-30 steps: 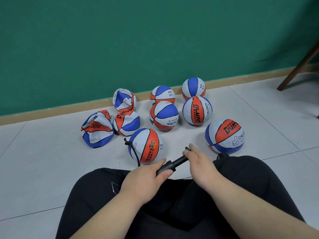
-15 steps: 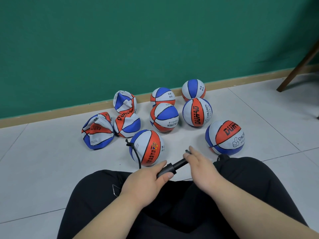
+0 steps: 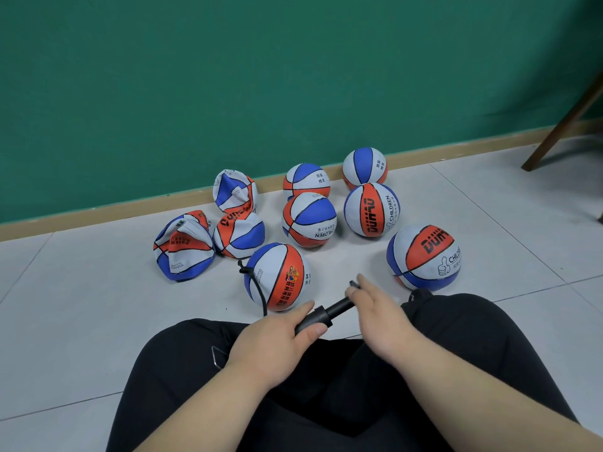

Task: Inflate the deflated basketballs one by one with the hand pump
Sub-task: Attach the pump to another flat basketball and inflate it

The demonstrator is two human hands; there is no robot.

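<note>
A black hand pump (image 3: 326, 313) lies across my lap. My left hand (image 3: 277, 337) grips its barrel and my right hand (image 3: 378, 308) holds its handle end. The pump's black hose (image 3: 257, 290) curves up to the left side of the nearest red, white and blue basketball (image 3: 280, 275), which looks round. Three crumpled, deflated balls lie at the left: one (image 3: 182, 247), one (image 3: 238, 233) and one (image 3: 235, 190). Several round balls stand at the right, among them one (image 3: 424, 257) near my right knee.
The balls sit on a grey tiled floor (image 3: 81, 305) before a green wall (image 3: 261, 76) with a wooden skirting. A dark wooden leg (image 3: 561, 122) slants down at the far right. My black-trousered legs fill the bottom of the view.
My right hand has slid slightly outward along the pump, exposing a bit more of the shaft. The view has tilted down a little; the balls have stayed put.
</note>
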